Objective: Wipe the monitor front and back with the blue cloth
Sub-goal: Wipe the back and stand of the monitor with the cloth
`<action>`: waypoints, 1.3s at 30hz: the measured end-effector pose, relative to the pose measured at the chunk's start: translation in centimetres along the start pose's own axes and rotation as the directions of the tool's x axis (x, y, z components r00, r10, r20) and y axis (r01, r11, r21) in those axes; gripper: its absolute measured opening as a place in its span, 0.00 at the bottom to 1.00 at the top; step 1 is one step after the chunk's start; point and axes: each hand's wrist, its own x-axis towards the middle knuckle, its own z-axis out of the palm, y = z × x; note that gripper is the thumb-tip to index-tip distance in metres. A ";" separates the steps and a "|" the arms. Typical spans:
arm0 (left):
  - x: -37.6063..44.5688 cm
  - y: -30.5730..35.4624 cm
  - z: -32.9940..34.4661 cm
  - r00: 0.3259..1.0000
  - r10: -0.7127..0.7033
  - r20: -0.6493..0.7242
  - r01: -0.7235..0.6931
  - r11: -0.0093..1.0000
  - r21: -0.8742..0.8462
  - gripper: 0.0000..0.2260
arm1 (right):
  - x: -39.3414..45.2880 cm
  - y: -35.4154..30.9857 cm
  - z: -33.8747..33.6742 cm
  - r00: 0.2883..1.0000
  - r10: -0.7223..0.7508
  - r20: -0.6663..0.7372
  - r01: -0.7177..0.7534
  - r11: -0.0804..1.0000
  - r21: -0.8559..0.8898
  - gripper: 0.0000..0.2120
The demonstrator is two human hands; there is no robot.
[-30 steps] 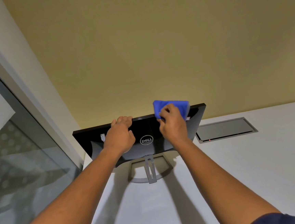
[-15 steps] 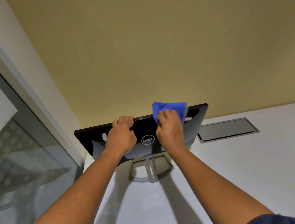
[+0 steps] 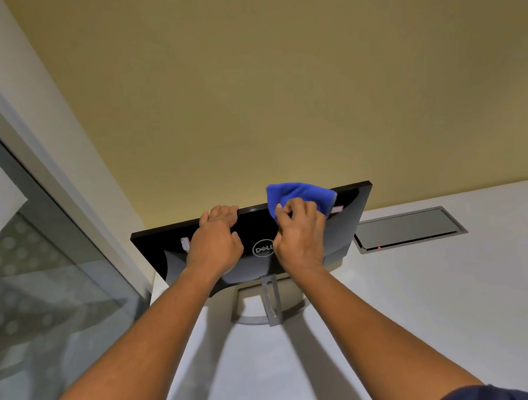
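The black monitor stands on the white desk with its glossy back and round logo turned toward me; its screen side is hidden. A grey stand holds it up. My left hand grips the monitor's top edge left of centre, fingers curled over it. My right hand presses the folded blue cloth against the upper back, just right of the logo, with the cloth sticking up above the top edge.
A grey cable hatch is set flush in the white desk to the monitor's right. A glass partition with a pale frame runs along the left. A tan wall rises behind the desk.
My right hand has slid the blue cloth a little to the left along the upper back of the monitor. My left hand stays on the top edge.
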 end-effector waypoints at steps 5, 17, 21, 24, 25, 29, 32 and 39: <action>-0.1 0.2 0.0 1.000 0.004 0.009 -0.004 1.000 -0.007 0.27 | 1.5 1.9 -0.3 0.988 0.149 -0.042 -0.150 0.989 -0.010 0.11; -0.1 0.7 0.0 1.000 0.014 -0.019 -0.014 1.000 0.015 0.25 | 1.7 -2.4 2.0 0.974 -0.225 0.024 0.202 0.915 0.349 0.07; -0.3 1.2 -0.1 0.999 -0.026 -0.046 0.029 0.998 0.058 0.26 | 2.4 1.9 1.1 0.963 -0.270 0.006 0.247 0.889 0.385 0.04; -0.5 1.0 -0.1 0.999 -0.007 -0.042 0.010 0.998 0.060 0.26 | 2.3 6.2 1.0 0.992 -0.127 -0.016 0.121 0.892 0.436 0.13; -0.5 0.9 0.0 0.999 -0.004 -0.045 0.007 0.998 0.059 0.26 | 2.2 7.5 0.9 0.999 -0.045 -0.011 0.045 0.888 0.458 0.17; -0.3 0.9 0.1 0.999 -0.007 -0.038 0.010 0.997 0.077 0.25 | 2.5 11.0 -0.3 0.981 0.179 0.071 -0.190 0.837 0.512 0.19; -0.1 0.9 0.0 0.999 -0.033 -0.010 0.034 0.995 0.098 0.25 | 2.7 10.8 -0.5 0.987 0.159 0.031 -0.153 0.857 0.492 0.15; 0.7 2.1 0.6 0.998 -0.049 0.036 0.043 0.988 0.146 0.26 | 1.4 4.1 1.9 0.992 -0.124 0.015 0.110 0.922 0.372 0.16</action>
